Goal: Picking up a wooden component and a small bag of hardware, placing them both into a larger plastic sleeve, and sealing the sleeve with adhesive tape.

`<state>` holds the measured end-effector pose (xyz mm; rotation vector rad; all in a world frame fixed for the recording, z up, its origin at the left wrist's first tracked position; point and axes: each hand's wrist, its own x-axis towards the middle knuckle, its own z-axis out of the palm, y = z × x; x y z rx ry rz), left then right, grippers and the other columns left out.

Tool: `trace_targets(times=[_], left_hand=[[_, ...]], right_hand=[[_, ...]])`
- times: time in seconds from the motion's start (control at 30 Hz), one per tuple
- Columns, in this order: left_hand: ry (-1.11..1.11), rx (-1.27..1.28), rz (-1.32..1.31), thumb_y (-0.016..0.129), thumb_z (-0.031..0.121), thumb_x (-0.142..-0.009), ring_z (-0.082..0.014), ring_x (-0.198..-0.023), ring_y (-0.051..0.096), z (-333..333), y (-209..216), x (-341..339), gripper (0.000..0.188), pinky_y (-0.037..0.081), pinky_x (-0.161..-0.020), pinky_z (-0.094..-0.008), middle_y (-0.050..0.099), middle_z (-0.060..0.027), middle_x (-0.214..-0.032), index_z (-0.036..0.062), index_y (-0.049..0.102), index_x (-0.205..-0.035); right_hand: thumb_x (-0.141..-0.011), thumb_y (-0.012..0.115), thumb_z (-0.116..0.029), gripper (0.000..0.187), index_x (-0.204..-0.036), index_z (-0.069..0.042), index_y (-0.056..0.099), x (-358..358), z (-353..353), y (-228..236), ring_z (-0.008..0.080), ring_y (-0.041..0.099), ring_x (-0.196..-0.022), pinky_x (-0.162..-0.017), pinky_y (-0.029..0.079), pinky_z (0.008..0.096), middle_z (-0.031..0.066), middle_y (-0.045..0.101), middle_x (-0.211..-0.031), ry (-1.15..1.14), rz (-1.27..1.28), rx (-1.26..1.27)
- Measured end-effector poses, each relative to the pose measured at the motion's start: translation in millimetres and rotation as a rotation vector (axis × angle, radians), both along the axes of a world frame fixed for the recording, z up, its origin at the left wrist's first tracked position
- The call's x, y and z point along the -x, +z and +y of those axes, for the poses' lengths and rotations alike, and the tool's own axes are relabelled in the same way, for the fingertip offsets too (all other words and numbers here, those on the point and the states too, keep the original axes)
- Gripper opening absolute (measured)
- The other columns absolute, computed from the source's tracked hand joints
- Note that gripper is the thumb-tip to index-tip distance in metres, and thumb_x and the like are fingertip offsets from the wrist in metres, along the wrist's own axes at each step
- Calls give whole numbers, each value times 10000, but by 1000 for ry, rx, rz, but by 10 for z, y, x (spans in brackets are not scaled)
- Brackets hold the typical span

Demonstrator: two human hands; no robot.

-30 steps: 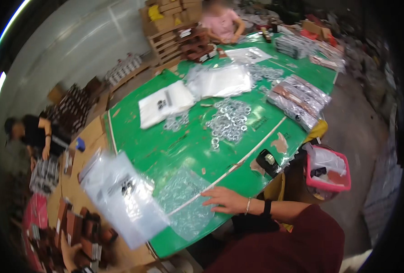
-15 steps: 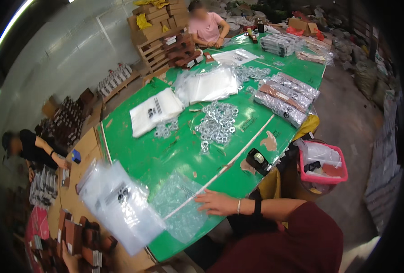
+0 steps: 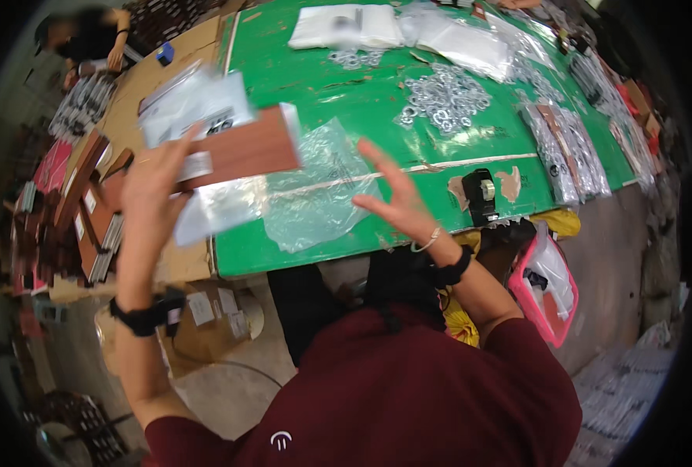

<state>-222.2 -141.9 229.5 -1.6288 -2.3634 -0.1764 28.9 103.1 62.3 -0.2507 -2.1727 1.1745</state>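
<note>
My left hand (image 3: 153,177) grips a flat brown wood-grain board (image 3: 251,146) with a white label near the fingers. The board is blurred, raised above a pile of clear plastic bags (image 3: 198,105) at the table's left side. A single crinkled clear plastic bag (image 3: 315,204) lies flat on the green table (image 3: 283,261), just right of the board. Beside that bag my right hand (image 3: 400,201) hovers, thumb and fingers spread, holding nothing.
Metal rings (image 3: 443,97) lie heaped farther back. A black tape dispenser (image 3: 482,196) and wrapped bundles (image 3: 564,148) sit to the right. A pink-rimmed bin (image 3: 544,288) stands below the table edge. More brown pieces (image 3: 89,226) are piled left; a co-worker (image 3: 89,39) is beyond.
My view has swung left and down. The left hand has brought a brown board from the pile over the bags. My right hand has lifted off the single clear bag.
</note>
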Motion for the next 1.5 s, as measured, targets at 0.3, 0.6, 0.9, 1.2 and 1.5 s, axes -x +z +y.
trace_targets(times=[0.3, 0.6, 0.9, 1.2, 1.5], left_hand=[[-389, 23, 148, 635, 12, -812, -255, -1109, 625, 753, -890, -722, 638, 412, -1121, -514, 639, -74, -1092, 29, 501, -1436], [-148, -224, -158, 867, 285, -710, -296, -1539, 278, 478, -1588, -811, 1081, 210, -1249, -575, 368, -100, -1624, 175, 288, -1617], [-60, -340, -311, 738, -29, -680, -302, -1317, 547, 330, -2469, -867, 710, 480, -1064, -430, 595, -59, -1384, 125, 595, -1358], [-31, -468, -332, 673, 32, -778, -301, -1240, 603, 280, -2406, -1227, 322, 567, -947, -400, 617, -82, -1187, 100, 656, -1092], [-66, -481, -353, 713, 66, -753, -239, -1040, 632, 248, -2364, -1311, 220, 565, -789, -360, 618, -35, -1054, 102, 648, -960]], right_hand=[[-650, 923, -316, 1196, -1566, 36, 240, 211, -294, 357, 385, 560, -1201, -1023, 459, 479, 211, 554, -1345, 35, -238, -496], [-669, 820, -260, 888, -1447, -5, 477, 408, 228, -344, 366, 644, -1091, -910, 514, 453, 189, 661, -1196, -55, -281, -355], [-678, 837, -340, 809, -1385, -77, 545, 496, 393, 63, 340, 690, -1050, -908, 535, 402, 199, 689, -1154, -4, -513, -225], [-701, 825, -227, 719, -1349, -89, 545, 540, 53, 276, 349, 658, -1070, -925, 534, 419, 153, 665, -1175, 196, -425, -404], [-694, 811, -215, 680, -1314, -56, 581, 495, 298, -89, 350, 602, -1098, -932, 511, 417, 137, 582, -1149, 358, -400, -333]])
